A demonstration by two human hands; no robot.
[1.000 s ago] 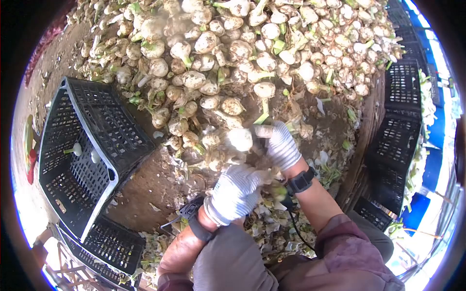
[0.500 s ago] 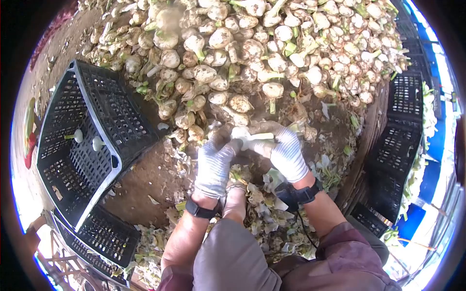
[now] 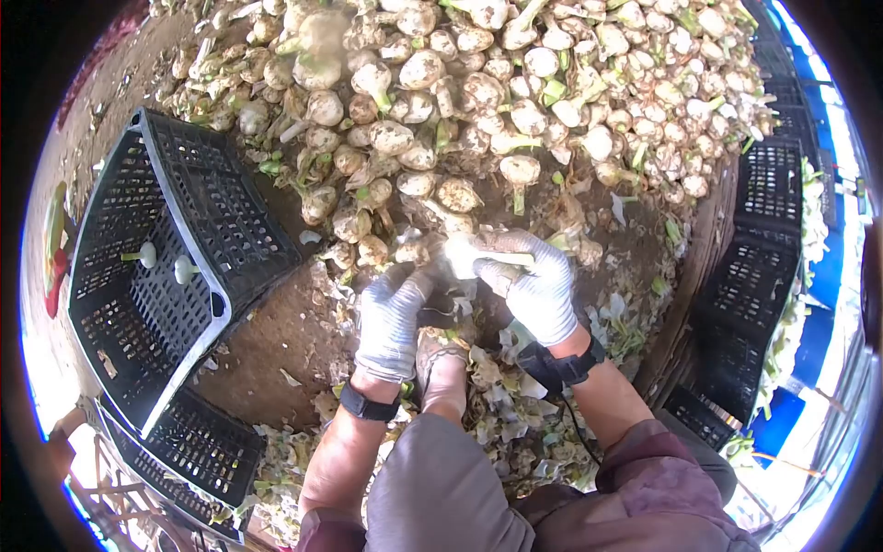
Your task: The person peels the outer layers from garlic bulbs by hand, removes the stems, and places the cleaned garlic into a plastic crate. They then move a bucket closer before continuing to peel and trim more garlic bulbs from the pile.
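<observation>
A white peeled garlic bulb (image 3: 459,255) with a short pale stem is held in my right hand (image 3: 535,285), whose gloved fingers close around the stem side. My left hand (image 3: 391,317), in a striped white glove with soiled fingertips, is just left of the bulb. Its thumb and forefinger stand apart, and I see nothing between them. Glare blurs the bulb's edge. Beyond both hands spreads a large heap of dirty, unpeeled garlic bulbs (image 3: 391,138). Papery skins (image 3: 497,396) lie below the hands, around my foot (image 3: 446,373).
At the left, a black plastic crate (image 3: 235,212) is tipped on its side, with two clean bulbs (image 3: 186,270) inside. Another black crate (image 3: 207,451) is below it. More black crates (image 3: 750,276) line the right side, beside a wooden board (image 3: 685,294).
My left hand has moved left and slightly down, away from the bulb. My right hand still holds the bulb, which has barely moved.
</observation>
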